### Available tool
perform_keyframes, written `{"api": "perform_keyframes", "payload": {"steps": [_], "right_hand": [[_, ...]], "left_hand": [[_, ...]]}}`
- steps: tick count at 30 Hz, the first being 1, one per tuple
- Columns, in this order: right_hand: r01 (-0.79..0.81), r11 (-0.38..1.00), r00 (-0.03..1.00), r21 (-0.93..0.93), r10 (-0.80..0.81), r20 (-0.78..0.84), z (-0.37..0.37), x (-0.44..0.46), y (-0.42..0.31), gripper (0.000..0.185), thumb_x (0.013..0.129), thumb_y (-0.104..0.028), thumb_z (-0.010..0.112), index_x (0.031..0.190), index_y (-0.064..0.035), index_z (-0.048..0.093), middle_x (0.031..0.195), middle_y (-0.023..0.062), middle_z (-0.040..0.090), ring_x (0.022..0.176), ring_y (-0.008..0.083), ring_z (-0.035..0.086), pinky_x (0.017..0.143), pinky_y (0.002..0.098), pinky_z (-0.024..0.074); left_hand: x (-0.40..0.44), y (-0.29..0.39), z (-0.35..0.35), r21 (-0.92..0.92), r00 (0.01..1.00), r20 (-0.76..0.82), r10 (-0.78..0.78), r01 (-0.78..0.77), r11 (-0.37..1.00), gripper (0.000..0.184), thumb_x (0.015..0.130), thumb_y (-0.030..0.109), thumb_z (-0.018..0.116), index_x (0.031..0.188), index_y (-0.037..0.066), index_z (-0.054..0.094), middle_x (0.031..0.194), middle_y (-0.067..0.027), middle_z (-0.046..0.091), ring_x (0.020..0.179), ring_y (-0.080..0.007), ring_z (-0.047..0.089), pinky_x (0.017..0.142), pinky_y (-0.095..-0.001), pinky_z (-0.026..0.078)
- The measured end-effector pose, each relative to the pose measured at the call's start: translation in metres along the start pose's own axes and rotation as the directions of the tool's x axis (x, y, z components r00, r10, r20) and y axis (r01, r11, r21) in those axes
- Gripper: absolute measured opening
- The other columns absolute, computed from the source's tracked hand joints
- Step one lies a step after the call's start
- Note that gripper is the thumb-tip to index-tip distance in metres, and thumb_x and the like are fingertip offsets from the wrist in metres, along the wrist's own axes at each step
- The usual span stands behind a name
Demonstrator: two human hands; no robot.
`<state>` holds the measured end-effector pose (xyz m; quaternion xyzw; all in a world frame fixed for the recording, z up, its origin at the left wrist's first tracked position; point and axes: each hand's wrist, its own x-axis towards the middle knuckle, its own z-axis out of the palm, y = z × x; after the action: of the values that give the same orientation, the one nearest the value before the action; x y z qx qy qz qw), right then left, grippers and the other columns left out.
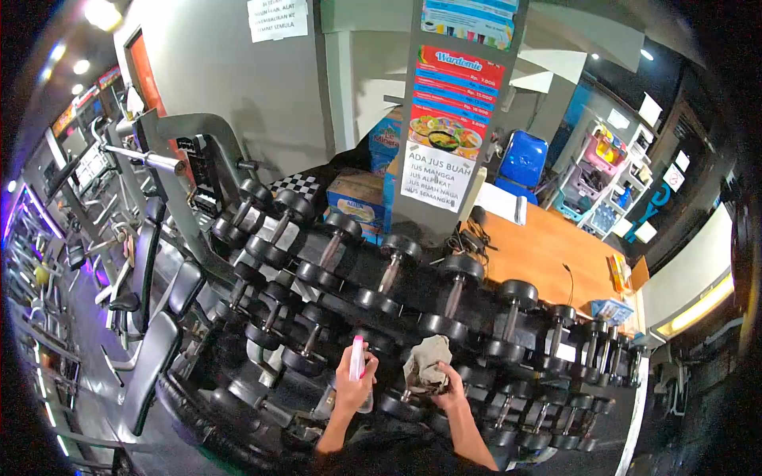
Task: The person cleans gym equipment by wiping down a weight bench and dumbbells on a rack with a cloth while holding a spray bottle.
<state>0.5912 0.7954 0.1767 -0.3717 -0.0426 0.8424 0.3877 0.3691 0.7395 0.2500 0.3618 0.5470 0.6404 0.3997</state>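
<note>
My left hand (pixel 355 384) is closed around a spray bottle (pixel 358 354) with a pink-and-white nozzle, which I hold upright in front of the dumbbell rack (pixel 343 306); I cannot tell whether a finger presses the trigger. My right hand (pixel 451 390) grips a crumpled grey-beige cloth (pixel 427 363), thumb and fingers bunched into its lower edge, in front of the rack's lower row. The cloth hides part of a black round-headed dumbbell (pixel 402 405) there, and I cannot tell whether the two touch. Bottle and cloth are near each other but apart, both before the middle of the rack.

More dumbbells line the rack's upper row, each with a metal handle between black heads. Behind the rack's middle rises a pillar bearing a Wardomie menu poster (pixel 452 103) and, below that, a sheet reading "ADA JUS BUAH" (pixel 435 176). An AQUA carton (pixel 355 204) sits behind the rack, left of the pillar. Behind the rack's right half stretches an orange-brown wooden desk (pixel 524 247), with a blue chair (pixel 524 156) beyond. To the rack's left stands a black padded bench (pixel 153 361).
</note>
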Motion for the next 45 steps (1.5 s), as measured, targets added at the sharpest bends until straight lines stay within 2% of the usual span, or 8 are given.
{"api": "perform_keyframes", "payload": {"steps": [17, 25, 33, 36, 39, 41, 42, 45], "right_hand": [[0.117, 0.985, 0.993, -0.124, -0.114, 0.025, 0.016, 0.096, -0.108, 0.048, 0.083, -0.015, 0.062, 0.128, -0.0049, 0.046, 0.116, 0.0091, 0.059, 0.104, 0.0258, 0.059, 0.092, 0.0382, 0.0476], [0.146, 0.981, 0.987, -0.129, -0.134, 0.093, 0.043, 0.123, -0.12, 0.045, 0.086, -0.015, 0.057, 0.128, -0.0019, 0.046, 0.122, 0.0116, 0.057, 0.111, 0.0261, 0.057, 0.097, 0.0411, 0.0446], [0.18, 0.972, 0.983, -0.153, -0.182, 0.003, 0.087, 0.161, -0.146, 0.039, 0.091, -0.016, 0.057, 0.126, -0.001, 0.048, 0.12, 0.0088, 0.057, 0.107, 0.023, 0.058, 0.093, 0.0367, 0.0459], [0.42, 0.366, 0.738, -0.83, -0.67, 0.079, 0.098, 0.202, -0.151, 0.039, 0.095, -0.026, 0.055, 0.119, 0.0049, 0.051, 0.113, 0.0139, 0.059, 0.098, 0.0206, 0.059, 0.085, 0.0325, 0.0468], [0.721, -0.265, 0.224, -0.641, -0.786, 0.576, 0.158, 0.227, -0.146, 0.029, 0.09, -0.017, 0.06, 0.112, 0.0015, 0.057, 0.111, 0.0138, 0.06, 0.097, 0.0252, 0.061, 0.08, 0.0382, 0.05], [0.671, -0.526, 0.398, -0.523, -0.341, 0.852, 0.199, 0.234, -0.162, 0.03, 0.083, -0.013, 0.063, 0.112, -0.0059, 0.06, 0.111, 0.0098, 0.059, 0.101, 0.0296, 0.06, 0.086, 0.0425, 0.0491], [0.453, -0.826, 0.36, -0.336, -0.175, 0.916, 0.182, 0.264, -0.146, 0.04, 0.076, -0.011, 0.066, 0.116, -0.0118, 0.06, 0.113, 0.0086, 0.058, 0.106, 0.0336, 0.056, 0.095, 0.0447, 0.0435], [0.431, -0.824, 0.484, -0.368, -0.134, 0.865, 0.205, 0.292, -0.14, 0.026, 0.078, -0.02, 0.064, 0.103, -0.0127, 0.064, 0.103, 0.0051, 0.06, 0.102, 0.0267, 0.057, 0.093, 0.0416, 0.0442]], "left_hand": [[0.202, -0.004, 0.069, 0.3, 0.967, 0.088, -0.239, 0.203, 0.932, 0.028, 0.085, 0.025, 0.067, 0.099, 0.003, 0.06, 0.07, -0.0039, 0.06, 0.053, -0.0092, 0.053, 0.05, -0.0268, 0.044], [0.268, -0.015, 0.081, 0.629, 0.895, 0.154, -0.419, 0.239, 0.74, 0.03, 0.081, 0.033, 0.068, 0.091, 0.006, 0.061, 0.075, -0.0143, 0.066, 0.071, -0.0286, 0.065, 0.068, -0.0365, 0.049], [0.253, -0.001, 0.07, 0.382, 0.948, 0.157, -0.276, 0.2, 0.902, 0.023, 0.084, 0.022, 0.067, 0.097, 0.005, 0.061, 0.074, -0.006, 0.062, 0.063, -0.0125, 0.059, 0.058, -0.0286, 0.048], [0.242, -0.003, 0.065, 0.169, 0.99, 0.066, -0.126, 0.114, 0.979, 0.019, 0.086, 0.013, 0.065, 0.101, 0.003, 0.058, 0.076, -0.0001, 0.059, 0.061, -0.0062, 0.054, 0.054, -0.0233, 0.045], [0.23, -0.019, 0.062, -0.017, 0.998, -0.065, -0.017, 0.016, 1.0, 0.023, 0.084, 0.002, 0.063, 0.106, 0.002, 0.055, 0.079, 0.0002, 0.058, 0.061, -0.004, 0.051, 0.053, -0.0208, 0.043], [0.226, -0.031, 0.062, 0.168, 0.982, -0.109, 0.154, -0.134, 0.977, 0.026, 0.081, -0.001, 0.064, 0.105, 0.002, 0.056, 0.079, 0.0001, 0.057, 0.061, -0.0042, 0.051, 0.055, -0.0201, 0.042], [0.223, -0.035, 0.061, 0.176, 0.987, -0.097, 0.13, -0.112, 0.978, 0.03, 0.078, -0.001, 0.068, 0.105, 0.001, 0.056, 0.082, -0.0004, 0.058, 0.062, -0.0048, 0.051, 0.056, -0.0202, 0.041], [0.222, -0.044, 0.057, 0.397, 0.937, 0.063, 0.343, -0.339, 0.853, 0.041, 0.073, -0.003, 0.07, 0.11, 0.003, 0.053, 0.084, -0.0043, 0.055, 0.065, -0.0073, 0.054, 0.056, -0.0224, 0.044]]}}
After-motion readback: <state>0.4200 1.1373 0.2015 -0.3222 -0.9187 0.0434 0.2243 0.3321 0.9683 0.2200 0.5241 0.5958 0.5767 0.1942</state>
